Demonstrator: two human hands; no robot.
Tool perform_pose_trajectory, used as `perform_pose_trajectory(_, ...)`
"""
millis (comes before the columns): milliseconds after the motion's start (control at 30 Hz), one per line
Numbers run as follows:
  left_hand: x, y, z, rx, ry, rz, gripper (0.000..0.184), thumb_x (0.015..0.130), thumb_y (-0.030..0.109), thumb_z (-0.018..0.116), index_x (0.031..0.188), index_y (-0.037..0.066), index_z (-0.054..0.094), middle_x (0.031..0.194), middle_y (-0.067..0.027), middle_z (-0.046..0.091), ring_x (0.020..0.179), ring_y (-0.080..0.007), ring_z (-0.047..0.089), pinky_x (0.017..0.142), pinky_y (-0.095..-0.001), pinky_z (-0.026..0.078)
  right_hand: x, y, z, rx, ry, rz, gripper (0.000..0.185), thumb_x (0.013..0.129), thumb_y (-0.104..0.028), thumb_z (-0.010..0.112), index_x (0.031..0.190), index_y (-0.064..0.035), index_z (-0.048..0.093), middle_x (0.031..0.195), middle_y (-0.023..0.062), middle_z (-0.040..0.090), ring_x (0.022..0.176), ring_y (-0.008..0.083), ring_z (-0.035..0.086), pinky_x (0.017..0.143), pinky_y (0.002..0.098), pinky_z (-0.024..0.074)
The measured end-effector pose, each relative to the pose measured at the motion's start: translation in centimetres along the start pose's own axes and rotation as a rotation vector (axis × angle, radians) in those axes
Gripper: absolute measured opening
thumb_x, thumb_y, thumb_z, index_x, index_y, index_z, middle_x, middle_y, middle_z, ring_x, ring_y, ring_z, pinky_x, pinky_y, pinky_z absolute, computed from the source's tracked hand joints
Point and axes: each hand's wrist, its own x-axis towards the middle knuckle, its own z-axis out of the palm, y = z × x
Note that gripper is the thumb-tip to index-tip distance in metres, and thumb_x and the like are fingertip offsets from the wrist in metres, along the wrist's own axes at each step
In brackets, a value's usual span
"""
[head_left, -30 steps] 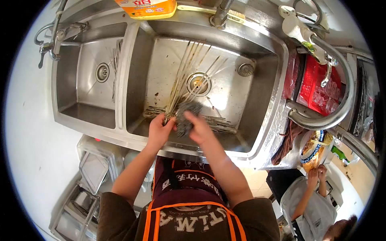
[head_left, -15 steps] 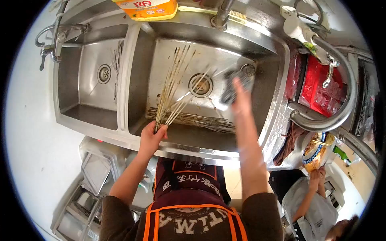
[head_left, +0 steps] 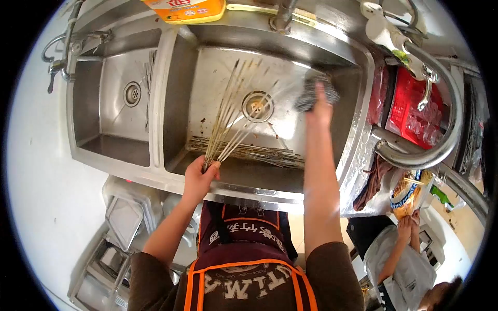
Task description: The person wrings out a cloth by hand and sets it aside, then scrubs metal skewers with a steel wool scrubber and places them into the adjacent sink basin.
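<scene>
Near the front wall of the large sink basin, my left hand (head_left: pixel 201 176) is closed round the lower ends of a fanned bundle of thin sticks (head_left: pixel 223 118). The sticks point up and away over the basin, some blurred at their tips. My right hand (head_left: pixel 320 106) holds a dark grey scouring pad (head_left: pixel 311 93) at the right side of the basin, apart from the bundle. More sticks (head_left: pixel 259 154) lie in a pile along the basin's front, beyond my left hand. The drain (head_left: pixel 258 106) shows behind the bundle.
A smaller basin (head_left: pixel 122 116) at the left holds a few sticks. An orange container (head_left: pixel 187 10) and a brush (head_left: pixel 259 9) are at the back rim. At right are a curved pipe (head_left: pixel 454 111), a red basket (head_left: pixel 410 116), a brown cloth (head_left: pixel 374 181) and another person (head_left: pixel 399 259).
My right hand has moved away from the bundle to the right and back with the pad. My left hand has dropped slightly, and its sticks are spread apart.
</scene>
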Motion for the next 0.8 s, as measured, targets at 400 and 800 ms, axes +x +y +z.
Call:
perform_pose_trajectory(400, 2.0, 0.7, 1.2, 0.107, 0.014, 0.083, 0.013, 0.083, 0.013, 0.056, 0.075, 0.003, 0.053, 0.058, 0.0013, 0.052, 0.053, -0.0049, 0.043, 0.049, -0.0209, 0.034, -17.5, 5.2, 4.3, -0.001, -0.431, 0.692, 0.047, 0.073, -0.008, 0.068, 0.114, -0.0003, 0.046, 0.104, 0.0109, 0.057, 0.096, 0.0225, 0.055, 0.082, 0.0333, 0.0445)
perform_pose_trajectory(800, -0.1, 2.5, -4.5, 0.076, 0.122, 0.03, 0.009, 0.083, 0.011, 0.056, 0.079, 0.004, 0.054, 0.06, 0.0007, 0.055, 0.055, -0.0048, 0.044, 0.051, -0.0201, 0.034, -1.2, -3.7, -1.1, 0.017, 0.021, 0.003, 0.039, 0.079, -0.011, 0.062, 0.112, 0.004, 0.048, 0.106, 0.0106, 0.057, 0.09, 0.0218, 0.057, 0.074, 0.0326, 0.0477)
